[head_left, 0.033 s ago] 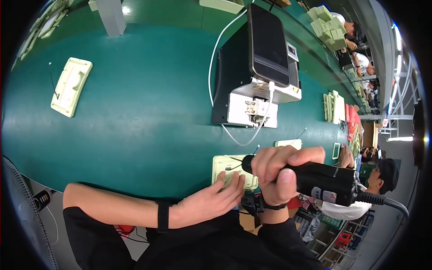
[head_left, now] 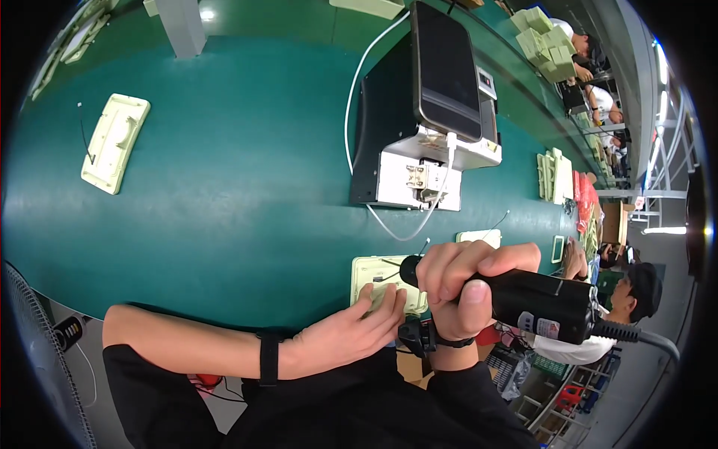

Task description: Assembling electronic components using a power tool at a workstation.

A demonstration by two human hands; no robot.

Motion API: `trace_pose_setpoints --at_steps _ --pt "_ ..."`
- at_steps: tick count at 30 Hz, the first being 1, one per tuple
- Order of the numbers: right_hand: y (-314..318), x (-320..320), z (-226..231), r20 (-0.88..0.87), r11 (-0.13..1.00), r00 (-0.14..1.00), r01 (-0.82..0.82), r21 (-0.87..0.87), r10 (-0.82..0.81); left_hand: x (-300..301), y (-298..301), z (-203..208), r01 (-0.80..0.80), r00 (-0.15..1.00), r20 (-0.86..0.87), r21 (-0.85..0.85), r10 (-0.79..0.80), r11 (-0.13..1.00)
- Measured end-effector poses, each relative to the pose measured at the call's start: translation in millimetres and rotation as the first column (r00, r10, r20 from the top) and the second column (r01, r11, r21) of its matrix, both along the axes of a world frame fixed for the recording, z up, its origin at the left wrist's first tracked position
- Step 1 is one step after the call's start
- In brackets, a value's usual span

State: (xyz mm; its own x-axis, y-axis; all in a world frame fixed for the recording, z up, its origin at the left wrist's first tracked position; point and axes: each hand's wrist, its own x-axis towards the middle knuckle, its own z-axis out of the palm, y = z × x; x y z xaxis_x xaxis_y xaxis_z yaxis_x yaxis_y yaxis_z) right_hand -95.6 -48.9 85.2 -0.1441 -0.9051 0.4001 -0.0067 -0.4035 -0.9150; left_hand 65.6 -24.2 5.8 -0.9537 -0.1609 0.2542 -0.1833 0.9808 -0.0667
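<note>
My right hand (head_left: 467, 280) is wrapped round a black corded electric screwdriver (head_left: 535, 299), which points to the left. Its nose reaches over a cream plastic housing (head_left: 365, 268) at the near edge of the table, though the tip itself is hard to make out. My left hand (head_left: 351, 329) holds this housing from the near side. Its bent fingers press on the inner face, and its thumb is hidden. A thin dark wire shows inside the housing. Just beyond my right hand lies a second cream housing (head_left: 479, 238), partly covered, with a thin wire rising from it.
A black machine (head_left: 366, 150) stands ahead, with a phone (head_left: 446, 75) and white cable at its top. Another cream housing (head_left: 116, 142) with a wire lies far left on the green table (head_left: 224, 202). Stacked housings (head_left: 555, 176) and a seated person (head_left: 632, 299) are at right; a fan (head_left: 37, 359) is at lower left.
</note>
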Motion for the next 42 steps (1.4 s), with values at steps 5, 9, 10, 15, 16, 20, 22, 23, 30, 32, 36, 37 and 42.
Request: trace_pose_setpoints --at_steps 5,9,10,15,16,20,22,23,30,32,36,37,42 --pt "-1.6 -2.0 -7.0 0.021 1.0 1.0 0.001 -0.021 0.0 -0.9 -3.0 1.5 0.024 0.999 0.025 0.018 -0.024 1.0" --pt "-2.3 -4.2 -9.7 0.015 0.999 1.0 -0.008 -0.035 0.008 -1.3 -5.1 0.9 0.024 1.0 0.015 0.033 -0.025 0.999" --pt "-1.4 -5.2 -11.6 0.033 0.999 0.999 0.0 -0.048 0.001 -1.3 -5.5 1.8 0.035 0.999 0.019 0.05 -0.036 0.998" --pt "-1.6 -1.4 -3.7 0.042 0.999 0.999 -0.018 -0.031 0.019 0.3 3.4 -2.4 -0.02 1.0 -0.009 -0.002 0.02 1.0" --pt "-4.9 -2.3 4.0 0.032 0.999 0.999 -0.02 -0.043 0.022 -0.6 4.1 -2.5 -0.053 0.998 -0.034 -0.037 0.052 0.998" --pt "-27.6 -9.1 48.7 0.025 0.923 0.998 0.062 -0.38 -0.057 1.3 10.9 3.6 -0.134 0.991 -0.048 -0.15 0.128 0.98" --pt "-43.4 -11.4 53.9 0.036 0.901 0.995 0.096 -0.423 -0.089 1.9 15.6 4.7 -0.134 0.99 -0.055 -0.165 0.127 0.977" --pt "-52.9 -10.9 48.7 0.008 0.917 0.995 0.094 -0.388 -0.099 2.4 15.6 5.1 -0.144 0.989 -0.054 -0.178 0.137 0.973" --pt "-40.2 -12.1 36.7 -0.005 0.961 0.992 0.121 -0.247 -0.126 3.4 12.7 1.8 -0.136 0.99 -0.075 -0.192 0.123 0.972" --pt "-23.3 -16.7 30.9 0.003 0.97 0.99 0.136 -0.201 -0.138 3.6 11.2 1.2 -0.137 0.989 -0.074 -0.193 0.125 0.972" --pt "0.8 -19.3 16.6 0.005 0.978 0.988 0.152 -0.139 -0.153 2.4 7.9 3.8 -0.117 0.992 -0.063 -0.202 0.106 0.972" --pt "4.6 -19.0 13.0 0.005 0.981 0.988 0.154 -0.121 -0.154 1.8 8.8 3.2 -0.106 0.994 -0.059 -0.202 0.095 0.974" --pt "10.0 -17.8 -0.4 0.014 0.986 0.991 0.132 -0.1 -0.132 -1.8 12.8 0.3 -0.113 0.994 -0.034 -0.231 0.108 0.966"
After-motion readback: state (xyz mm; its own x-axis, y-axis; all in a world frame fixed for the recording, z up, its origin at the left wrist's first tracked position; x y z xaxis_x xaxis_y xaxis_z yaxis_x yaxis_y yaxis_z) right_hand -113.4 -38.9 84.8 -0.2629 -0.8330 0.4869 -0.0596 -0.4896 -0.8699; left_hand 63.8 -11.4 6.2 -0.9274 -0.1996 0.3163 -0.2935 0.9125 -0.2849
